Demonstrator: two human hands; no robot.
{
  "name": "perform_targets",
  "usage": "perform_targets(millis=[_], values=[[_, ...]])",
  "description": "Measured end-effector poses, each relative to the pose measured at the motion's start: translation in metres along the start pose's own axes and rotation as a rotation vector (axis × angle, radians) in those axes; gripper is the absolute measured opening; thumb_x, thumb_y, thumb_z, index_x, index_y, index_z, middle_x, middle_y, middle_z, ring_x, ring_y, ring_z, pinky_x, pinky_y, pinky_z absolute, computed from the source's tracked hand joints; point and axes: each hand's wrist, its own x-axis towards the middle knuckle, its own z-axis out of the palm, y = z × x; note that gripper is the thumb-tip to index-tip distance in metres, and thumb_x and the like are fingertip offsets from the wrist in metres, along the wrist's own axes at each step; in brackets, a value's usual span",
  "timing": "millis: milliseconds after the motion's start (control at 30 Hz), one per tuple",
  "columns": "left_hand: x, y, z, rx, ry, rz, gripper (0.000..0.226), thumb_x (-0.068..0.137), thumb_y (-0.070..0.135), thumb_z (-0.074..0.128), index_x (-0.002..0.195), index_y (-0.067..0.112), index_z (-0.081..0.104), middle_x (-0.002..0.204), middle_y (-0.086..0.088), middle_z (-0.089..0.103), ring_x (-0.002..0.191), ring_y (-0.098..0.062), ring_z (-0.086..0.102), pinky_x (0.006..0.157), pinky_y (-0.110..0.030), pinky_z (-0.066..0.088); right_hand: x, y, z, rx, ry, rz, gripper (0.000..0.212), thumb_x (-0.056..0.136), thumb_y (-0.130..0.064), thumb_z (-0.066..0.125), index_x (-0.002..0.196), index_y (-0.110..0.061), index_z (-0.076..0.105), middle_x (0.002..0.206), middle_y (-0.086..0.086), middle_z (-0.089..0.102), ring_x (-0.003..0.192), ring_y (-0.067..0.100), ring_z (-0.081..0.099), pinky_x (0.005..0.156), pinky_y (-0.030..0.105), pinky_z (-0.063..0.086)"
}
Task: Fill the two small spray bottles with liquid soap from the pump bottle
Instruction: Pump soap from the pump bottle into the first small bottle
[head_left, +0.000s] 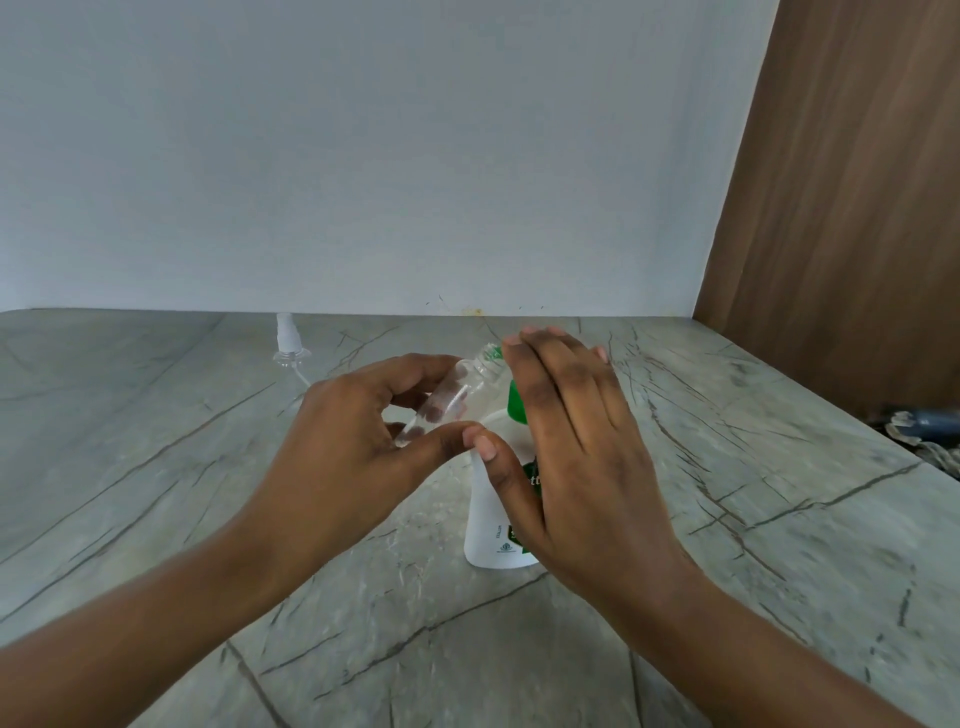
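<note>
**Now at the pump: small bottle held to the spout**

Tilted in mid-air, the clear small bottle (447, 400) points its open neck toward one o'clock, right beside the green pump head (516, 402). The left hand (353, 441) holds it, with the fingers curled round the far side and the thumb closing from the near side. Blur hides whether any soap is inside.

Just beside it at four o'clock stands the white pump bottle (488, 514), upright on the counter (727, 571). The right hand (571, 441) lies over its pump head with fingers straight and together, gripping nothing; its thumb rests against the front of the bottle, touching the left thumb.

Well apart at ten o'clock from the pump bottle, a clear spray cap (287, 340) with its thin tube stands near the back edge.

The counter is grey-green stone crossed by dark veins. A plain pale wall (363, 156) rises behind it, and a brown wood panel (841, 208) closes the right side. At three o'clock, at the edge of the view, sits a dark object too blurred to name.
</note>
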Motion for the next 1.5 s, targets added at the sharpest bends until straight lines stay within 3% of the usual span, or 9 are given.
perform_targets(millis=[167, 500, 633, 933, 1167, 1500], values=[[-0.003, -0.006, 0.001, 0.031, -0.013, -0.001, 0.052, 0.066, 0.050, 0.068, 0.113, 0.029, 0.065, 0.094, 0.021, 0.067, 0.093, 0.005, 0.061, 0.075, -0.019, 0.054, -0.003, 0.000, 0.000, 0.043, -0.003, 0.004, 0.048, 0.100, -0.038, 0.028, 0.136, -0.006, 0.036, 0.134, 0.012, 0.047, 0.130, 0.023, 0.036, 0.115, 0.031, 0.012], [-0.003, -0.004, 0.002, 0.026, 0.021, -0.003, 0.059, 0.063, 0.053, 0.063, 0.116, 0.026, 0.064, 0.098, 0.022, 0.065, 0.092, 0.006, 0.060, 0.074, -0.017, 0.054, 0.002, -0.002, -0.003, 0.040, -0.032, 0.026, 0.051, 0.095, -0.037, 0.042, 0.133, -0.004, 0.046, 0.131, 0.011, 0.051, 0.127, 0.020, 0.039, 0.115, 0.031, 0.012], [-0.001, 0.000, 0.000, 0.046, 0.046, 0.012, 0.054, 0.066, 0.047, 0.069, 0.116, 0.028, 0.063, 0.100, 0.020, 0.066, 0.092, 0.005, 0.060, 0.076, -0.019, 0.055, 0.006, -0.001, -0.007, 0.022, -0.023, 0.038, 0.055, 0.095, -0.039, 0.040, 0.137, -0.003, 0.043, 0.138, 0.011, 0.047, 0.133, 0.019, 0.033, 0.116, 0.026, 0.006], [-0.005, -0.001, 0.004, 0.104, 0.103, 0.071, 0.054, 0.066, 0.043, 0.071, 0.117, 0.024, 0.063, 0.098, 0.013, 0.066, 0.088, -0.004, 0.064, 0.078, -0.027, 0.056, 0.002, -0.003, -0.006, 0.024, -0.019, 0.021, 0.054, 0.095, -0.037, 0.039, 0.139, -0.005, 0.035, 0.140, 0.012, 0.044, 0.134, 0.021, 0.032, 0.116, 0.029, 0.009], [-0.008, -0.009, 0.006, 0.110, 0.106, 0.146, 0.051, 0.068, 0.050, 0.075, 0.113, 0.031, 0.061, 0.092, 0.023, 0.063, 0.086, 0.000, 0.063, 0.070, -0.023, 0.056, -0.003, -0.003, -0.006, 0.068, -0.033, 0.012, 0.049, 0.094, -0.032, 0.042, 0.135, -0.006, 0.038, 0.135, 0.011, 0.048, 0.131, 0.022, 0.038, 0.116, 0.032, 0.014], [-0.009, -0.015, 0.009, 0.145, 0.089, 0.160, 0.051, 0.070, 0.046, 0.074, 0.114, 0.025, 0.063, 0.093, 0.023, 0.062, 0.087, 0.001, 0.061, 0.076, -0.018, 0.052, -0.005, 0.001, -0.007, 0.029, -0.076, 0.005, 0.048, 0.092, -0.032, 0.044, 0.133, -0.007, 0.042, 0.131, 0.009, 0.051, 0.127, 0.020, 0.040, 0.116, 0.031, 0.012]])
